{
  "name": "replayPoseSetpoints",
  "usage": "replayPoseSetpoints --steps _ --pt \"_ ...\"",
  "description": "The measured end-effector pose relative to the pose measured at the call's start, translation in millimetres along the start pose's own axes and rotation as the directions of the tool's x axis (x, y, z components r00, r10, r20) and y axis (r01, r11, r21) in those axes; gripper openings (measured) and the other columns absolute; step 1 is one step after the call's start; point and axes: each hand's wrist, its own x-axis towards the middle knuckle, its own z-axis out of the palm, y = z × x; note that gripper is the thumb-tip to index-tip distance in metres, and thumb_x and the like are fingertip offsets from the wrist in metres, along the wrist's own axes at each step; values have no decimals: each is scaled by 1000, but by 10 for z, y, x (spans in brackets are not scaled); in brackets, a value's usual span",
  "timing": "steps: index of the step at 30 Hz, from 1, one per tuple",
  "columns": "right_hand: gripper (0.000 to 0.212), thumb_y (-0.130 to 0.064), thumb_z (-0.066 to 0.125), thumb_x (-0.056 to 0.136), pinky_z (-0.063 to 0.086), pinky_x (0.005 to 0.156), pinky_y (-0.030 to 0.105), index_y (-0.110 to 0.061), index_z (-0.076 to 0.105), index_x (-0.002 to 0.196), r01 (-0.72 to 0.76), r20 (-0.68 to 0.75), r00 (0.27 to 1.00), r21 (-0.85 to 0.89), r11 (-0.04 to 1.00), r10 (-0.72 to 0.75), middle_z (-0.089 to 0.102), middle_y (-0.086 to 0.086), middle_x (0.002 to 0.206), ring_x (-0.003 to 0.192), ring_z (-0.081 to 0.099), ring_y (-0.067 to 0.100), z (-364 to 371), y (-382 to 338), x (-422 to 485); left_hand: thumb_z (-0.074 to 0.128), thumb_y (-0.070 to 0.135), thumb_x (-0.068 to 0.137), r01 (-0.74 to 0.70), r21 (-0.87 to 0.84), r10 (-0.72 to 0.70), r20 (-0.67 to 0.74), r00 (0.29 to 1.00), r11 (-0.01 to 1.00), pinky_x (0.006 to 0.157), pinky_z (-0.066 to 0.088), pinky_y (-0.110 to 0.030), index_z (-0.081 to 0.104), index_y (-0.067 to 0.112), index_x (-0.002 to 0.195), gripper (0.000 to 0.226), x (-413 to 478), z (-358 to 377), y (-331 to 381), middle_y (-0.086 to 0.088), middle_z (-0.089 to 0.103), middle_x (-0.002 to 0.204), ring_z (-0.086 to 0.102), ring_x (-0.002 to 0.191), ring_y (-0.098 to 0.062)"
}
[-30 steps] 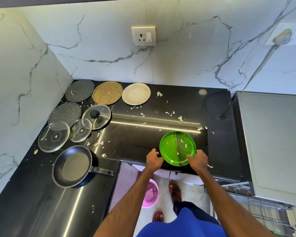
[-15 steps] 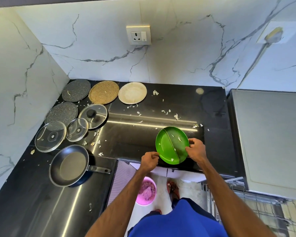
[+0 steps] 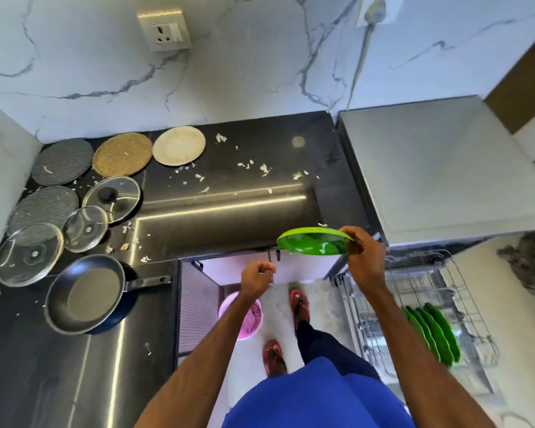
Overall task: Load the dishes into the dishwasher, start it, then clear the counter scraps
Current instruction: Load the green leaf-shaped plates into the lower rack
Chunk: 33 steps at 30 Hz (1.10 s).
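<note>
The round green plastic plate (image 3: pixel 314 241), flat on the black counter (image 3: pixel 229 211) a second ago, is now lifted and tilted, pinched at its rim by the right hand (image 3: pixel 363 257). The left hand (image 3: pixel 258 277) has let go, curled loosely and holding nothing visible. Racking in the wire dishwasher rack (image 3: pixel 420 304) likely follows.

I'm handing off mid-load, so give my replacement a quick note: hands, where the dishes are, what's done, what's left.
Right hand grips the green plate by its rim, tilted, off the counter.
Left hand is closed in a loose fist below the counter edge, carrying no dish.
Done: several green plates stand in the pulled-out rack.
Left: rack this plate, then the frying pan, three glass lids and the beige plate; start the machine; clear the white scraps.
</note>
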Motion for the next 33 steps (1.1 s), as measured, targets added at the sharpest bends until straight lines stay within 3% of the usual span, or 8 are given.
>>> replayPoseSetpoints --steps 3,7,13,16,18,21,27,33 --pt "53 11 55 71 53 72 27 -22 72 109 36 -61 997 -45 998 -39 73 -7 89 82 68 11 -136 8 -219 60 13 76 14 -77 -13 16 1000 997 60 54 -29 68 15 85 13 -137 140 45 -8 71 85 65 56 -12" --pt "59 14 52 67 50 68 24 -20 71 111 70 -80 994 -13 997 -71 71 -9 89 79 62 4 -134 -129 -261 60 -2 91 22 -217 -21 8 1000 976 51 50 -25 60 11 101 17 -282 229 282 -15 67 94 64 59 -15" --pt "63 17 54 68 57 72 34 -23 69 115 163 -61 985 -20 986 -164 75 -2 94 83 71 22 -355 38 -291 66 4 89 -50 -144 27 -153 988 988 71 55 -39 54 12 120 34 -311 360 554 1 66 88 62 75 -22" --pt "51 9 60 74 54 67 34 -24 69 111 74 -83 994 -13 997 -75 74 -3 87 76 69 18 -640 249 -369 67 23 83 -79 -17 75 -169 983 997 77 57 -42 63 24 103 20 -298 658 609 4 68 82 64 74 -17" --pt "42 3 59 79 54 70 34 -23 69 111 -1 -103 995 24 1000 4 74 -2 86 77 69 20 -931 449 -408 65 28 86 -104 56 109 -98 989 993 73 58 -42 65 26 88 3 -322 1011 672 0 69 78 65 71 -18" --pt "41 3 62 80 58 77 38 -19 71 113 -145 -124 981 22 989 146 76 2 91 83 71 21 -1411 812 -430 61 16 88 -113 76 113 15 994 991 64 54 -40 64 21 77 13 -439 1648 835 -10 68 75 61 66 -22" --pt "42 7 63 81 60 78 31 -9 71 119 -335 -217 916 54 941 338 75 8 97 85 71 20 -2402 1528 -559 62 -2 88 -44 12 41 189 981 999 57 52 -26 65 14 95 17 -674 2873 1079 -15 71 87 63 66 -25" --pt "46 11 63 84 56 66 12 -7 66 126 -481 -328 800 149 864 502 70 0 100 84 67 13 -3037 2020 -859 61 -5 90 35 52 -53 392 919 998 44 48 -18 61 6 108 21 -798 3816 1318 -11 67 86 62 52 -6"
